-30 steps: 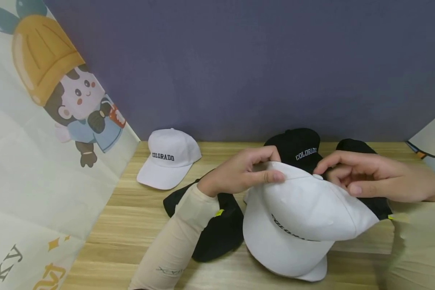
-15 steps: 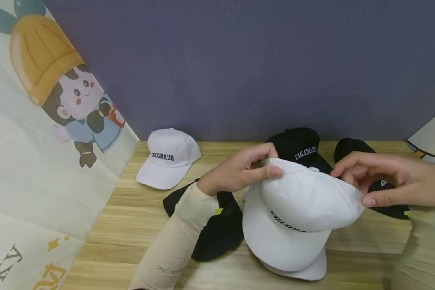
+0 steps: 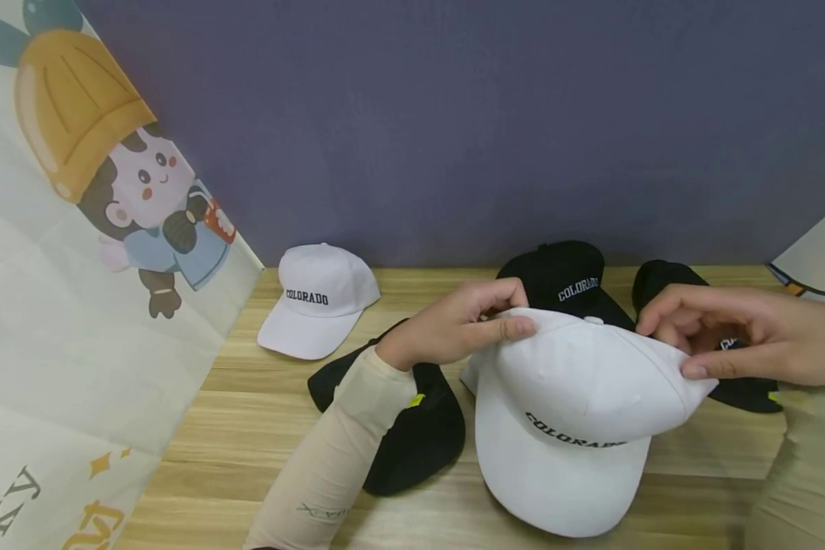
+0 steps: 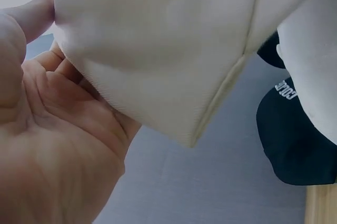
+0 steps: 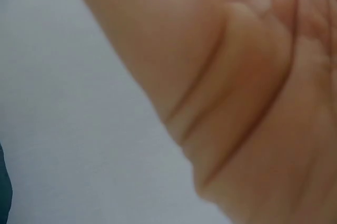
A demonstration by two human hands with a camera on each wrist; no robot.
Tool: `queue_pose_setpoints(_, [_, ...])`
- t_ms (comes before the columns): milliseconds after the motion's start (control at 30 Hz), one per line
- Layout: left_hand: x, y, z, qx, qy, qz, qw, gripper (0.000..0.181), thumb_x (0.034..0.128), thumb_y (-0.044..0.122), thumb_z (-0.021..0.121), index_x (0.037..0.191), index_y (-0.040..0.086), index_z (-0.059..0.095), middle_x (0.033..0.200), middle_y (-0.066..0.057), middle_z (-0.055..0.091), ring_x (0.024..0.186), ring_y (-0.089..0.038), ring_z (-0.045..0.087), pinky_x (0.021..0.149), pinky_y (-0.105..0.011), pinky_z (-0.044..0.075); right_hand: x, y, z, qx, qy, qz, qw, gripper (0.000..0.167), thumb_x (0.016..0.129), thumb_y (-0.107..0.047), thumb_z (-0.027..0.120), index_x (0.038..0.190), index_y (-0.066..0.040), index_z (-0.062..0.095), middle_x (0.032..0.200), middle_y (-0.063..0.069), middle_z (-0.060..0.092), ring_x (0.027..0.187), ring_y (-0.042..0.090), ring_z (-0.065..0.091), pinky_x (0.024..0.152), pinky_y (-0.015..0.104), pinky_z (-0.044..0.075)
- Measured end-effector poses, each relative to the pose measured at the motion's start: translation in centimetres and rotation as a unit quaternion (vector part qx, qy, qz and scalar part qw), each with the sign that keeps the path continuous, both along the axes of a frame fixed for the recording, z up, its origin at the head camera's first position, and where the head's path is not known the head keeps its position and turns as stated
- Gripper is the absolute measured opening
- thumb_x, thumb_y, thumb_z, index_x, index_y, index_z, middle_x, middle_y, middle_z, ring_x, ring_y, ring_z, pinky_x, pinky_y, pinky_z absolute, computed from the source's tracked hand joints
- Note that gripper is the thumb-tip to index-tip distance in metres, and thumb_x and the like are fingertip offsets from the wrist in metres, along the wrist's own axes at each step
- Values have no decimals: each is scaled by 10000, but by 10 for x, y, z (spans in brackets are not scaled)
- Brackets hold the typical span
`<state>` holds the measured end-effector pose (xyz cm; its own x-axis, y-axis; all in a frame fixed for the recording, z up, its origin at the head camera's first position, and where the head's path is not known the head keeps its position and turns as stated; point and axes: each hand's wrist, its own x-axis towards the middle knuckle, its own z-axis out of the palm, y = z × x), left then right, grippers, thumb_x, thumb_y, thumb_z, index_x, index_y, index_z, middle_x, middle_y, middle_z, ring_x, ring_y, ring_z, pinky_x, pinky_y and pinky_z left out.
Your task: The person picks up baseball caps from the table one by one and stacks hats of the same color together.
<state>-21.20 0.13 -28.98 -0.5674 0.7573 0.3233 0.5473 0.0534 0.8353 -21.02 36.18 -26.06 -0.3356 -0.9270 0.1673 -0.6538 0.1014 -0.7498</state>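
A white COLORADO cap (image 3: 584,382) hangs between both hands in the head view, its brim toward the near side. The left hand (image 3: 462,321) pinches the cap's left edge between thumb and fingers. On the opposite edge, the right hand (image 3: 742,332) pinches the fabric with its thumb in front. The left wrist view has the left hand (image 4: 63,118) gripping the edge of the pale cap fabric (image 4: 152,50). Only the palm of the right hand (image 5: 237,92) fills the right wrist view, so its fingertips are hidden there.
Another white cap (image 3: 321,294) stands at the back left of the wooden table (image 3: 227,428). A black cap (image 3: 419,435) lies beside the left forearm. Behind the held cap is a black COLORADO cap (image 3: 557,271), with another black cap (image 3: 667,276) partly behind the right hand.
The right hand has moved right and now pinches the held cap's right edge. The held cap has shifted slightly right and toward the near side, covering most of the white brim beneath it.
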Motion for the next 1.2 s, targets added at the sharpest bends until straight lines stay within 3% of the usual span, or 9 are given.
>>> queue_pose_setpoints(267, [-4,0,-5,-341,-149,10,9993,155,1019,113,631,886,101,553,741,48,522,724,-54,472,676,-212,388,-5,-1,-4,343,-188,-218,9990,566,876,226,589,1378,-16,491,1086,9,652,932,166,677,705,289,571])
queue_pose_setpoints(567, [-9,-2,-10,-973,-131,-32,9952,149,1029,190,633,917,117,566,807,63,605,768,-50,498,703,-212,414,-10,-14,-5,985,-764,-631,9902,343,958,93,602,1242,-94,551,970,-44,664,859,159,657,691,301,559])
queue_pose_setpoints(767, [-13,-4,-14,-1358,-23,8,9907,140,1040,232,618,953,134,570,773,66,589,696,-71,449,670,-213,370,-18,-16,-11,790,-748,-412,9932,344,945,118,601,1224,-85,593,964,-5,648,803,162,613,630,303,517])
queue_pose_setpoints(1200, [-18,-6,-19,-1777,162,381,9832,173,1050,244,599,917,134,583,703,56,454,663,-77,424,635,-215,347,-32,-24,-24,971,-1088,-522,9879,232,963,82,597,1064,-126,584,869,31,582,711,184,572,562,315,482])
